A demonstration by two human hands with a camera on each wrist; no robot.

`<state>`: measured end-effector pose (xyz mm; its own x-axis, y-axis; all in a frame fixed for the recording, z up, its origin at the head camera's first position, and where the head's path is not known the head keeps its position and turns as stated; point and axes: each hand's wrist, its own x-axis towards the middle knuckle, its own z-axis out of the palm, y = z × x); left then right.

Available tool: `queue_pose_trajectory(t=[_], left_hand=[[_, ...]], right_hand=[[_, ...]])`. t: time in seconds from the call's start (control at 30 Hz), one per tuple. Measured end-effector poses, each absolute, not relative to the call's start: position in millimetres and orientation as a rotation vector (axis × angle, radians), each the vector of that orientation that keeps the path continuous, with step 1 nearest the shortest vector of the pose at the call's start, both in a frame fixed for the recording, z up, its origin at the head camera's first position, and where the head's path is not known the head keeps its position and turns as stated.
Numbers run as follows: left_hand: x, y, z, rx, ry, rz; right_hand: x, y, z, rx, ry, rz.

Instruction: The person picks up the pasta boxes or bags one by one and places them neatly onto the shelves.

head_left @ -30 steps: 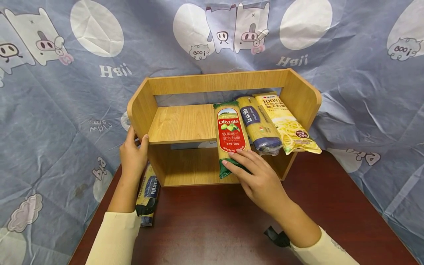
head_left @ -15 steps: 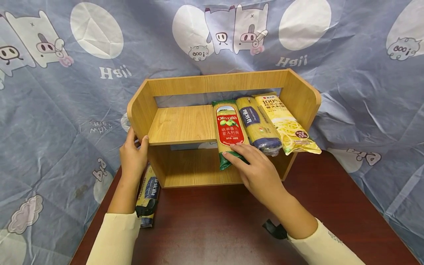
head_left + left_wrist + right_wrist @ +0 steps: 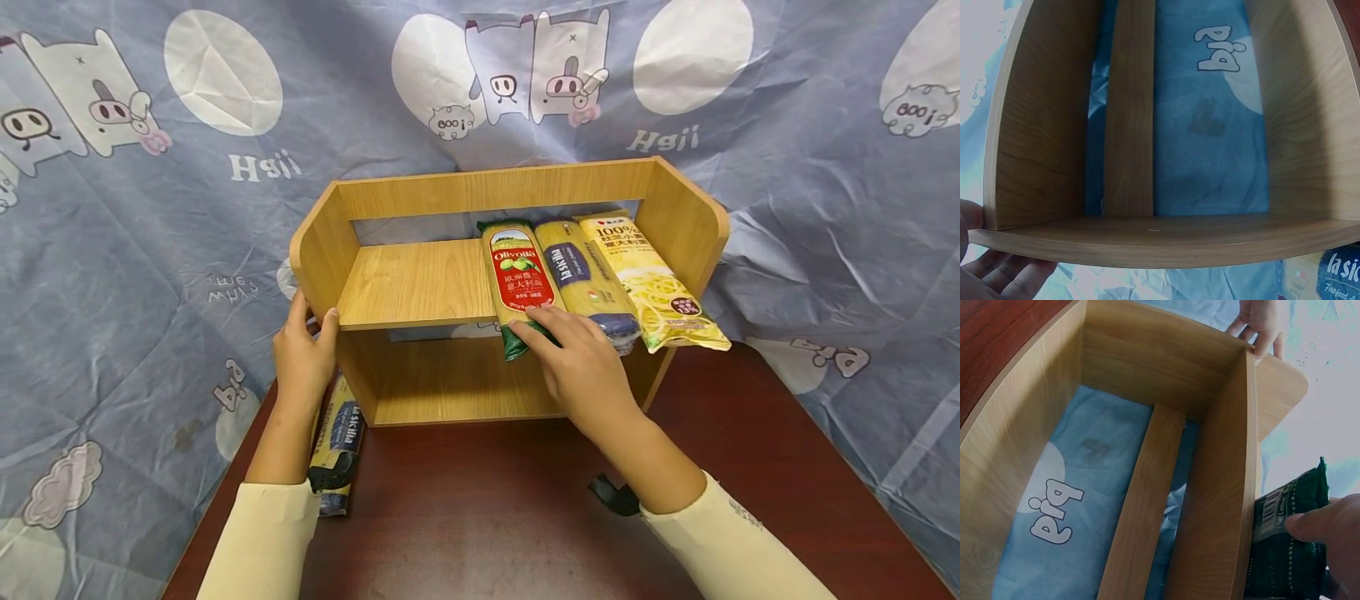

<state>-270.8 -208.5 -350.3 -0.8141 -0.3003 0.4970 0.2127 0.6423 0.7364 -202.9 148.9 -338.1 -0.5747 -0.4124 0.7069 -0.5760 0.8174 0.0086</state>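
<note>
Head view: red-labelled packet (image 3: 521, 271) pinched at the rack (image 3: 495, 186)

We see the right hand (image 3: 588, 375) pinching the packet's near end, thumb beneath, fingers on top. From that grip the packet lies inward, its long axis running front to back on the rack's upper board (image 3: 420, 283), near end overhanging. The left hand (image 3: 303, 354), farther off, grips the rack's left side panel (image 3: 324, 254). We count one rack, two hands, three packets on it, including one blue-labelled packet (image 3: 581, 279) and one yellow packet (image 3: 645, 279), and at least one lower packet (image 3: 343, 427) left of the rack.
</note>
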Motion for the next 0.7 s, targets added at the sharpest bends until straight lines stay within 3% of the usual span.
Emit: queue_pose_trajectory(t=[0.33, 0.7], left_hand=[[-267.2, -210.0, -350.2, 0.068, -2.318, -1.188], [-244.4, -220.3, -360.0, 0.035, -2.339, -1.362]], right_hand=[[-195.3, 165.1, -333.0, 0.830, -2.240, 0.360], [-187.5, 208.4, -304.7, 0.616, -2.107, 0.673]])
